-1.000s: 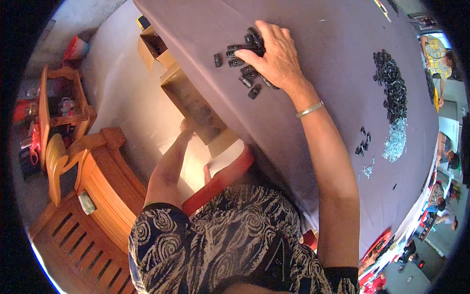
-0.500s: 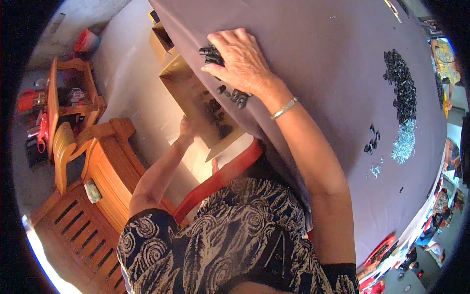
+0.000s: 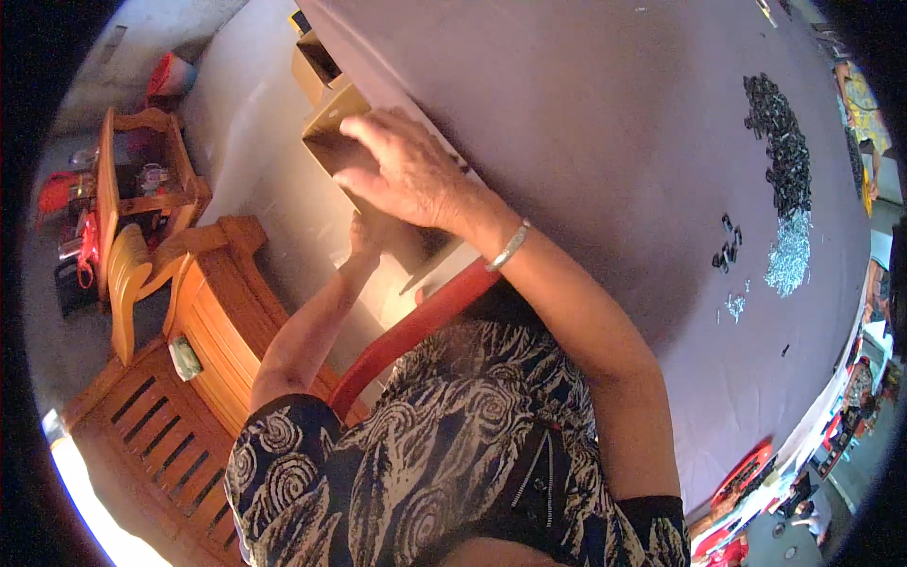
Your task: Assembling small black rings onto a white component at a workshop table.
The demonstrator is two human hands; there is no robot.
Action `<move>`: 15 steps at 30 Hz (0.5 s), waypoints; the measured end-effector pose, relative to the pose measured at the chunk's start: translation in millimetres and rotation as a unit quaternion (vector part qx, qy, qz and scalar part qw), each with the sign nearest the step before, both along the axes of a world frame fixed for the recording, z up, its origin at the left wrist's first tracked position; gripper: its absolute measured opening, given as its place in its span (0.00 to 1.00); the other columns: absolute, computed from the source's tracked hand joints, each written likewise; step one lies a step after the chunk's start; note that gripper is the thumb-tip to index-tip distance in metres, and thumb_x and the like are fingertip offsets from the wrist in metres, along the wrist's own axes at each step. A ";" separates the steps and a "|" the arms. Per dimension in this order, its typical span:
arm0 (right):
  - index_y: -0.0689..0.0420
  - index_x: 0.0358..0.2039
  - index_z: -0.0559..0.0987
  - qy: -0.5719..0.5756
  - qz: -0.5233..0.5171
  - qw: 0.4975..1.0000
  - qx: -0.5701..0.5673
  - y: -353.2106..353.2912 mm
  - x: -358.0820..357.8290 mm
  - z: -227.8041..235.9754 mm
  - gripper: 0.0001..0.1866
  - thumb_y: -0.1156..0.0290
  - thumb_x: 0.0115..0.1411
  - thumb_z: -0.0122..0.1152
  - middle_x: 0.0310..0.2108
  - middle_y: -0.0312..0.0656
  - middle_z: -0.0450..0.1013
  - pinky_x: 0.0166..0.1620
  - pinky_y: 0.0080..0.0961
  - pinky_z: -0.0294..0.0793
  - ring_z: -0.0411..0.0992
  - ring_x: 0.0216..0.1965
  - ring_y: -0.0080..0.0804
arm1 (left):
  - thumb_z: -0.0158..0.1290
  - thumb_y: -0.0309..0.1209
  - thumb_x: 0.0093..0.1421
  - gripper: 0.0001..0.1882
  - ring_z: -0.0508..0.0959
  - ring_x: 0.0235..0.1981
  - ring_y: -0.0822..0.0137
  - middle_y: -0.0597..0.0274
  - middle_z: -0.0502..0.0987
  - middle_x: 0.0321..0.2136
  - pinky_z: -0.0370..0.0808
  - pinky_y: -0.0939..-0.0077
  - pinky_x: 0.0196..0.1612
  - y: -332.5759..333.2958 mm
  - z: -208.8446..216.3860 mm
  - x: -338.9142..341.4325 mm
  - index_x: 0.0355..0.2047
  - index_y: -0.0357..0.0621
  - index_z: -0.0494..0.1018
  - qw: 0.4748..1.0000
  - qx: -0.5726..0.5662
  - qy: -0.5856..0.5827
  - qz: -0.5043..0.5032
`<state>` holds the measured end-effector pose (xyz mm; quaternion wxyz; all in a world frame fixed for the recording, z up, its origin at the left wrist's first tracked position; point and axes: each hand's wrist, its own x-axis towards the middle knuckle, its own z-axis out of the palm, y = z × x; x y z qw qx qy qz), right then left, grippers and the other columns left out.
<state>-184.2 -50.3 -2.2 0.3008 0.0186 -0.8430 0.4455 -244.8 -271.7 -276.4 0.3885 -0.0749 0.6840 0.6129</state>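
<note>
My right hand (image 3: 402, 170) hangs over an open cardboard box (image 3: 333, 115) at the table's left edge. Its thumb and fingers are spread, and nothing shows between them. The inside of the box is mostly hidden beneath this hand. On the box's left side, my left hand (image 3: 367, 234) grips the cardboard, its fingers partly out of sight. A few small black pieces (image 3: 462, 163) show at the cloth's edge beside my right hand. Farther right on the table lies a long heap of small black plastic pieces (image 3: 782, 156), touching a pile of tiny silvery parts (image 3: 788, 255).
Grey-purple cloth covers the table (image 3: 586, 123). Several loose black pieces (image 3: 727, 246) and a small silvery cluster (image 3: 735, 306) lie nearer me. A red tray (image 3: 742, 477) sits at the near right. Wooden furniture (image 3: 222, 312) and another carton (image 3: 312, 66) stand left.
My right hand has moved left and down from the table edge to above the box. Most black pieces that lay under and beside it are gone from the cloth's edge.
</note>
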 end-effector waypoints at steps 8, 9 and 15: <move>0.60 0.38 0.76 0.016 -0.114 0.963 -0.245 61.1 30.2 37.8 0.12 0.70 0.55 0.65 0.31 0.38 0.75 0.36 0.19 0.74 0.73 0.31 0.22 | 0.49 0.29 0.57 0.15 0.76 0.30 0.64 0.59 0.74 0.34 0.77 0.68 0.26 -12.2 -72.6 -13.4 0.46 0.45 0.65 0.980 -0.058 0.177 -0.073; 0.60 0.35 0.75 0.026 -0.148 0.953 -0.264 74.8 39.4 38.8 0.11 0.69 0.54 0.65 0.28 0.36 0.75 0.33 0.18 0.74 0.73 0.29 0.21 | 0.50 0.30 0.58 0.14 0.76 0.30 0.64 0.60 0.74 0.33 0.77 0.68 0.25 -0.7 -75.0 -13.1 0.45 0.46 0.65 0.999 0.034 0.024 -0.017; 0.60 0.36 0.76 0.031 -0.134 0.934 -0.330 91.9 84.9 51.4 0.08 0.72 0.57 0.61 0.30 0.36 0.74 0.34 0.15 0.72 0.72 0.31 0.19 | 0.56 0.36 0.56 0.16 0.75 0.22 0.66 0.62 0.73 0.28 0.72 0.70 0.17 -5.6 -131.8 -39.7 0.43 0.51 0.64 0.884 -0.200 0.409 -0.105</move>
